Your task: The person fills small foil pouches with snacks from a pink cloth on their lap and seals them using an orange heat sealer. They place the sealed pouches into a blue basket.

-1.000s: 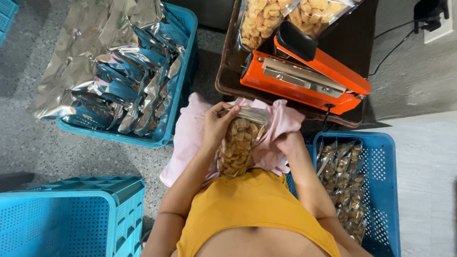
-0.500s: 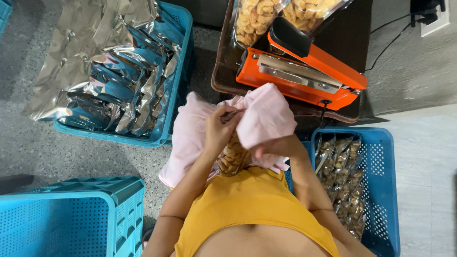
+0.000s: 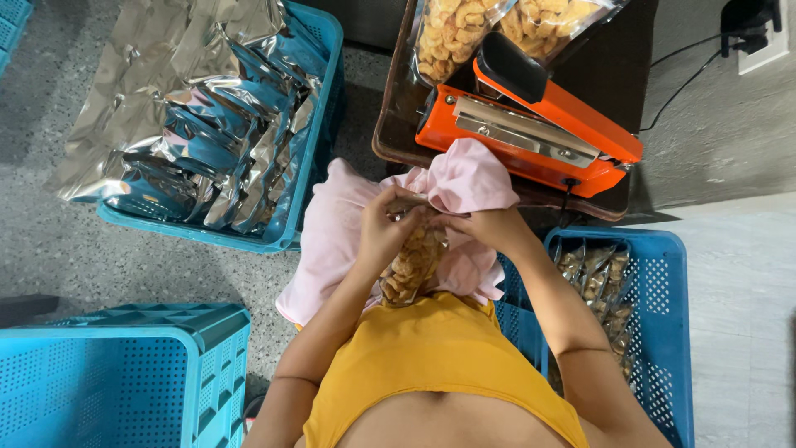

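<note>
Both hands are pinching the top of a clear snack bag (image 3: 410,267): the left hand (image 3: 383,232) is gripping one side of its mouth with fingers pressed together, and the right hand (image 3: 485,226) is closing on the other side, while a pink cloth (image 3: 468,178) is bunching up over the right-hand knuckles. The bag, full of golden fried pieces, is hanging upright over the lap, just in front of the orange heat sealer (image 3: 531,133), which is sitting on a dark tray (image 3: 390,124). Judging from this, the bag is filled but not yet sealed, since its mouth is lying short of the sealer's bar. Beyond the sealer, two more clear bags (image 3: 497,25) of the same snack are leaning at the tray's far edge. To the left of the sealer a blue crate (image 3: 319,133) is holding a heap of silver foil pouches (image 3: 199,133); to its near right another blue crate (image 3: 663,332) is holding finished-looking packets, so part of the batch appears done and plenty of pouches are waiting.
</note>
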